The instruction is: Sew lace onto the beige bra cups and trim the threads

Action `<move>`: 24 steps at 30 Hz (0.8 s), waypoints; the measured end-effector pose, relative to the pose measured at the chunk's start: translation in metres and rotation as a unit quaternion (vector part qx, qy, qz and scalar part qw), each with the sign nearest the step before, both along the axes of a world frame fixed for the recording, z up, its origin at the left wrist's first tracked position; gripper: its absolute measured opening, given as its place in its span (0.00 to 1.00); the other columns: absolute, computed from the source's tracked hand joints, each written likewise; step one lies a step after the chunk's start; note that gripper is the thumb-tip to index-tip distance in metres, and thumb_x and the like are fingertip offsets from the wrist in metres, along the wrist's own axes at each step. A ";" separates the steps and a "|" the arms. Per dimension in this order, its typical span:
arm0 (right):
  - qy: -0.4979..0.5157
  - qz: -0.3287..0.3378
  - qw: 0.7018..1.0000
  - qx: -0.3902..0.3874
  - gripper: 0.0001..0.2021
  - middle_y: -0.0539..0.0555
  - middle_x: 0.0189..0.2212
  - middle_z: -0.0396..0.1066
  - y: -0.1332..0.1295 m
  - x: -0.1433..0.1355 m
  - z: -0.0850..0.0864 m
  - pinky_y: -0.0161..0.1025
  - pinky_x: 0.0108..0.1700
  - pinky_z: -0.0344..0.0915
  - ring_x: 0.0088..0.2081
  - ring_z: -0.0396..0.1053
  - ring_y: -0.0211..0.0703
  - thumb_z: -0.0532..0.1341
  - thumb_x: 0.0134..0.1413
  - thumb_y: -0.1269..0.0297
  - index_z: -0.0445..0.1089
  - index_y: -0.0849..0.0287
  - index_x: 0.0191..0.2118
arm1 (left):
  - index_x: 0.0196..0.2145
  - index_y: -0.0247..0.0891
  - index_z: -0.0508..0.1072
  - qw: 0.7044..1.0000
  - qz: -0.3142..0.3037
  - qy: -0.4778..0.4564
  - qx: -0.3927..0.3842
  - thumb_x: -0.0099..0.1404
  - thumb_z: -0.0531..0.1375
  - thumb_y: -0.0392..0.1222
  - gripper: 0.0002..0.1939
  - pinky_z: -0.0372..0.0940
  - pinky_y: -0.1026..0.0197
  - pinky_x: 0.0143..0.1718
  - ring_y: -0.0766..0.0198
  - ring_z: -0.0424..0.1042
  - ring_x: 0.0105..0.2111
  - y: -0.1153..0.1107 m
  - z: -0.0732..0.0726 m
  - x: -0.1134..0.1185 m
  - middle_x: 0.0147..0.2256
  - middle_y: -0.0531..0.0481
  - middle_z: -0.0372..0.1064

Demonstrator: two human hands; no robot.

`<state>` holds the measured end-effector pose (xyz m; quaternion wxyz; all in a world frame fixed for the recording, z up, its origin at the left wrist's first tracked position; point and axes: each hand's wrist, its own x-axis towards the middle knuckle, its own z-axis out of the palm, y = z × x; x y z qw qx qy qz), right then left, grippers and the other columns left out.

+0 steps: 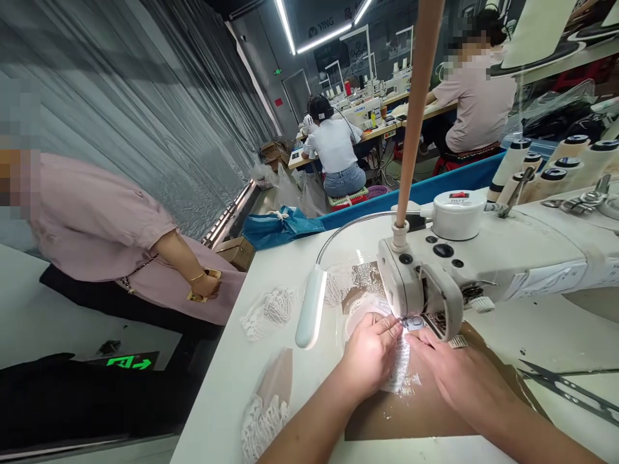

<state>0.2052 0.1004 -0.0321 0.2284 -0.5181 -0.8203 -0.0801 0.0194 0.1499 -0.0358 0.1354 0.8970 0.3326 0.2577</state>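
A white sewing machine (522, 238) stands on the pale table, its needle area just beyond my fingertips. Brown sheer fabric (411, 412) with a strip of white lace (399, 367) lies under my hands. My left hand (371, 353) is closed, its thumb and fingers pressed together on the lace edge left of the presser foot. To the right of the foot, my right hand (454, 367) lies with its fingers stretched out over the brown fabric. The needle tip is hidden behind the machine head and fingers.
White lace pieces (271, 312) lie at the left. A lamp (312, 309) hangs on a bent neck beside the machine. Black scissors (575, 390) lie at the right, with thread cones (570, 169) behind. A person (130, 238) stands left; others sit at machines farther back.
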 end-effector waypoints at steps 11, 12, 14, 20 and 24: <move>-0.011 0.011 0.998 -0.064 0.27 0.56 0.42 0.76 0.001 0.008 -0.018 0.36 0.21 0.61 0.22 0.68 0.38 0.50 0.48 0.82 0.74 0.56 0.50 | 0.52 0.37 0.73 0.997 0.050 0.054 0.009 0.66 0.55 0.37 0.18 0.65 0.44 0.52 0.48 0.66 0.53 0.004 0.005 0.000 0.53 0.43 0.71; -0.013 0.011 0.997 -0.070 0.27 0.55 0.42 0.76 0.001 0.009 -0.018 0.37 0.21 0.62 0.23 0.69 0.39 0.50 0.50 0.82 0.74 0.56 0.51 | 0.53 0.36 0.72 0.996 0.054 0.069 0.011 0.66 0.54 0.37 0.19 0.64 0.43 0.53 0.46 0.64 0.54 0.003 0.005 0.000 0.54 0.43 0.70; -0.017 0.014 0.997 -0.073 0.26 0.54 0.41 0.77 0.001 0.011 -0.019 0.38 0.22 0.64 0.23 0.71 0.40 0.48 0.53 0.81 0.73 0.55 0.51 | 0.54 0.36 0.70 0.993 0.066 0.098 0.014 0.67 0.53 0.38 0.19 0.62 0.41 0.54 0.43 0.62 0.56 -0.002 0.007 0.001 0.55 0.42 0.69; -0.013 0.047 0.999 -0.017 0.23 0.55 0.42 0.78 0.002 0.016 -0.025 0.40 0.32 0.73 0.36 0.78 0.44 0.45 0.61 0.77 0.74 0.60 0.49 | 0.52 0.37 0.70 0.975 0.122 0.180 -0.045 0.65 0.57 0.46 0.19 0.66 0.40 0.49 0.42 0.65 0.51 -0.026 0.032 -0.012 0.54 0.40 0.68; -0.019 0.064 0.998 -0.003 0.22 0.56 0.44 0.77 0.005 0.020 -0.032 0.40 0.34 0.75 0.40 0.78 0.45 0.44 0.63 0.75 0.73 0.60 0.50 | 0.43 0.41 0.73 0.967 0.157 0.171 -0.105 0.67 0.55 0.48 0.13 0.69 0.51 0.43 0.51 0.71 0.41 -0.026 0.055 -0.041 0.40 0.45 0.74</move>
